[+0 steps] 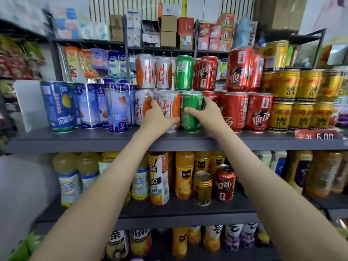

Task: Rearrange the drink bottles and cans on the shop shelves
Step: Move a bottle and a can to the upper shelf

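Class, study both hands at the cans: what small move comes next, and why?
Probably release both grips: the white-and-orange can in the left hand and the green can in the right hand stand upright on the shelf, side by side, level with the red can.

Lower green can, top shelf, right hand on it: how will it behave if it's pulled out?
The lower green can looks like rigid metal, so it probably won't give under the right hand. Its glossy wall may slip in a loose grip. The upper green can seems to rest partly on it, so pulling could topple that.
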A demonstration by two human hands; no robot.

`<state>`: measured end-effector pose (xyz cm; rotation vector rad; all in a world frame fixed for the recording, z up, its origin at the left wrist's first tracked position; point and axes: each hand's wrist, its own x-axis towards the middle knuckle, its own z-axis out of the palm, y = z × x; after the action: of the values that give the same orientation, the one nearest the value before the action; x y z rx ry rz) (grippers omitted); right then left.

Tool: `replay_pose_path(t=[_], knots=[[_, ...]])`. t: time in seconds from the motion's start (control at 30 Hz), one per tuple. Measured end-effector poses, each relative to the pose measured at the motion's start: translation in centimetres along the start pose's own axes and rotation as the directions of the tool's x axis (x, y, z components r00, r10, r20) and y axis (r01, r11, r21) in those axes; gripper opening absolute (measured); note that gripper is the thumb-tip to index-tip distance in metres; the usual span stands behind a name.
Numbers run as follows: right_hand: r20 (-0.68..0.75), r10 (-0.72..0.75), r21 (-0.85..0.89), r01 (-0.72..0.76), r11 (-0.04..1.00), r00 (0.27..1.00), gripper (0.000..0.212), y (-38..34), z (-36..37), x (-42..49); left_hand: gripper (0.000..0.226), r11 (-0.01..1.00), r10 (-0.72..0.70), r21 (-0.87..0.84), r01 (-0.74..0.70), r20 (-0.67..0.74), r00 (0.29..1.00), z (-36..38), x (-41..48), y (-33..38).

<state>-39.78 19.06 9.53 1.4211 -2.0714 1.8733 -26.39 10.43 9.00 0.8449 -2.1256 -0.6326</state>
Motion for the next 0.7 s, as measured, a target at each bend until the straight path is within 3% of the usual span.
replay_pose_path(t=[0.13, 0.2, 0.27, 0.33, 0.43, 0.7], knots=[[0.025, 0.0, -0.135, 0.004, 0.991, 1.0, 0.062, -0.4, -0.8, -1.2, 0.09, 0.995, 0.058, 0.084, -0.05, -0.093, 0.994, 0.7, -1.0, 0.6], [-0.041, -0.084, -0.168, 0.076, 0.983, 0.996, 0.063, -0.6, -0.9, -2.4, 0.083, 0.97, 0.204, 0.183, -0.163, -0.237, 0.95, 1.3, -2.4, 1.9], [-0.132, -0.188, -0.216, 0.157, 0.964, 0.973, 0.05, -0.7, -1.5, -3.7, 0.058, 0.915, 0.398, 0.21, -0.346, -0.316, 0.861, 2.0, -3.5, 3.1], [-0.207, -0.286, -0.27, 0.227, 0.936, 0.936, 0.034, -0.5, -3.2, -5.1, 0.043, 0.837, 0.547, 0.218, -0.502, -0.294, 0.783, 3.1, -4.2, 4.2], [-0.227, -0.366, -0.342, 0.278, 0.898, 0.903, 0.027, 0.0, -7.3, -6.5, 0.04, 0.8, 0.6, 0.188, -0.57, -0.205, 0.773, 5.2, -4.8, 6.3], [-0.261, -0.273, -0.49, 0.117, 0.864, 0.926, 0.024, 3.3, -23.2, -9.5, 0.029, 0.75, 0.661, 0.069, -0.658, -0.046, 0.749, 15.4, -8.1, 17.1]])
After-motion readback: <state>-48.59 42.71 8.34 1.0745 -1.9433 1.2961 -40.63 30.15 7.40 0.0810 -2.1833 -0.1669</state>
